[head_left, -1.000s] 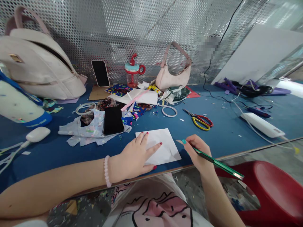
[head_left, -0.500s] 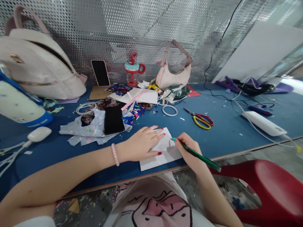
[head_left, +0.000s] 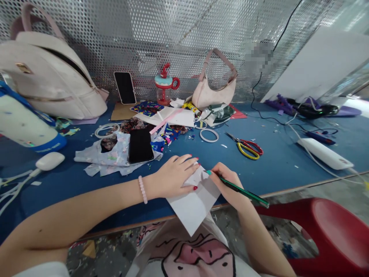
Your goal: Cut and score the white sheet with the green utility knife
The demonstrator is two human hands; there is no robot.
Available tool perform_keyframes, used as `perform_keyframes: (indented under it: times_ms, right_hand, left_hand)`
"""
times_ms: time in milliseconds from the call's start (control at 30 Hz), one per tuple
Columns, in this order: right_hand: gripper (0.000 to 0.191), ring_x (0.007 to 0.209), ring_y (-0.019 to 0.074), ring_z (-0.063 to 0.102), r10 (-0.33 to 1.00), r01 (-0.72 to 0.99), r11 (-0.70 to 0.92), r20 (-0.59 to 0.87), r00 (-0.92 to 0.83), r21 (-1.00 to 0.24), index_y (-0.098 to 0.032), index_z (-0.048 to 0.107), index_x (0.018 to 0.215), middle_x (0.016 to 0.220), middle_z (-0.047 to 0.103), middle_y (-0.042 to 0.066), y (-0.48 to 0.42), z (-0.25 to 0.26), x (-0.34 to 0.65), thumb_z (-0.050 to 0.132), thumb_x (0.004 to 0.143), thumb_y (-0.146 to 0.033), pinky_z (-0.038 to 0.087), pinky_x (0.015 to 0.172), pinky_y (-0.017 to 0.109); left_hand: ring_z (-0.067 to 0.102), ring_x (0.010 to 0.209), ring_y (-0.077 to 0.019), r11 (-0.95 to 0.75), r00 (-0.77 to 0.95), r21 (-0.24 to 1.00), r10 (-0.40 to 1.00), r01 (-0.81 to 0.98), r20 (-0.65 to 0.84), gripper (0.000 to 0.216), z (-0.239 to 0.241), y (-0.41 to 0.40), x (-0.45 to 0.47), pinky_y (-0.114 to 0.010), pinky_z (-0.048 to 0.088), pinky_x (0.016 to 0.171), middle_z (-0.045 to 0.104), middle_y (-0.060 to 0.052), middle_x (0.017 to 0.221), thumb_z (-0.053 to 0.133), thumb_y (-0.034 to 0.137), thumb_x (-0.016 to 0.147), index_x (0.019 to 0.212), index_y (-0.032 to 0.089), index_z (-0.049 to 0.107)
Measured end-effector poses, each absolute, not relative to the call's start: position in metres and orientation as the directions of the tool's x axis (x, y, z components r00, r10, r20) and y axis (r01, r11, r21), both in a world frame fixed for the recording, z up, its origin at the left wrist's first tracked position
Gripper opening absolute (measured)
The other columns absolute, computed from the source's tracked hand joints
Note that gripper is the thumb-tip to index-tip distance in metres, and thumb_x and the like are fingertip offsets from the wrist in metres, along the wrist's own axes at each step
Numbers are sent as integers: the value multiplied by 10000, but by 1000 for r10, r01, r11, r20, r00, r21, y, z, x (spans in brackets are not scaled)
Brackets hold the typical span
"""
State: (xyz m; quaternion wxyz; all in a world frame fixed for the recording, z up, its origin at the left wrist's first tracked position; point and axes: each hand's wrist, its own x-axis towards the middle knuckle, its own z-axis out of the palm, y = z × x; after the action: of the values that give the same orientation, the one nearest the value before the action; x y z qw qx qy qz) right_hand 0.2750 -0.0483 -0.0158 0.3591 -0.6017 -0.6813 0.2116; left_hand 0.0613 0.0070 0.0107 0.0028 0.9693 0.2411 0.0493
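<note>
A sheet of white paper [head_left: 191, 209] lies turned cornerwise on the blue table, one corner hanging over the front edge. Flat on its upper left part rests my left hand [head_left: 175, 177], fingers spread, with a pink bead bracelet at the wrist. My right hand [head_left: 227, 184] grips a slim green craft knife [head_left: 248, 194], whose tip meets the paper near its upper right edge. The knife's rear end slants back past the hand to the right. Small marks or folds show on the paper between the hands, too fine to make out.
Red-and-yellow-handled scissors [head_left: 249, 149] and a white ring [head_left: 209, 135] lie beyond my hands. A black phone [head_left: 140, 145] sits on fabric scraps to the left. At right are a white power strip [head_left: 325, 153] with its cable and a red chair [head_left: 337, 231].
The paper has turned, its near corner now pointing toward me past the table edge. My right hand with the knife has shifted slightly left relative to the left hand, which stays flat.
</note>
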Motion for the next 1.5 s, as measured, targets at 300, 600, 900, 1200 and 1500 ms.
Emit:
perform_keyframes:
  times_ms: [300,600,900,1200,1500]
  right_hand:
    - [238,502,103,384,976,693,164,217,-12,-702,-221,433,691,540,427,-60,-51,-17,274,469,883,-356,292,468,216]
    - [252,485,96,353,976,698,174,215,-29,-695,-220,419,681,527,389,-67,-50,-18,273,465,877,-372,269,455,213]
    - [275,480,97,337,971,696,180,237,-14,-695,-220,420,667,519,380,-65,-49,-17,272,459,871,-401,265,446,215]
    - [263,481,96,341,970,716,184,242,-23,-673,-220,420,671,521,380,-69,-49,-17,270,462,871,-385,269,447,209]
    - [280,484,91,334,958,743,236,278,-70,-627,-213,417,646,519,380,-65,-47,-13,268,468,873,-367,269,456,206]
  left_hand:
    - [225,1431,-257,-872,878,129,478,472,18,632,-6,12,61,-447,209,1134,256,-91,1548,374,511,953,1463,144,302]
    - [220,1432,-259,-871,877,121,480,476,10,643,-5,12,61,-470,206,1138,257,-90,1546,372,510,955,1468,131,291]
    - [227,1431,-267,-866,869,108,494,487,39,630,-8,10,61,-486,196,1139,273,-89,1542,365,512,954,1462,143,305]
    - [229,1428,-270,-860,864,114,503,498,20,635,-6,8,62,-506,195,1137,246,-84,1550,374,501,953,1464,131,304]
    - [213,1433,-282,-850,856,120,517,513,1,644,-6,8,63,-519,168,1141,242,-84,1550,372,506,949,1472,139,296]
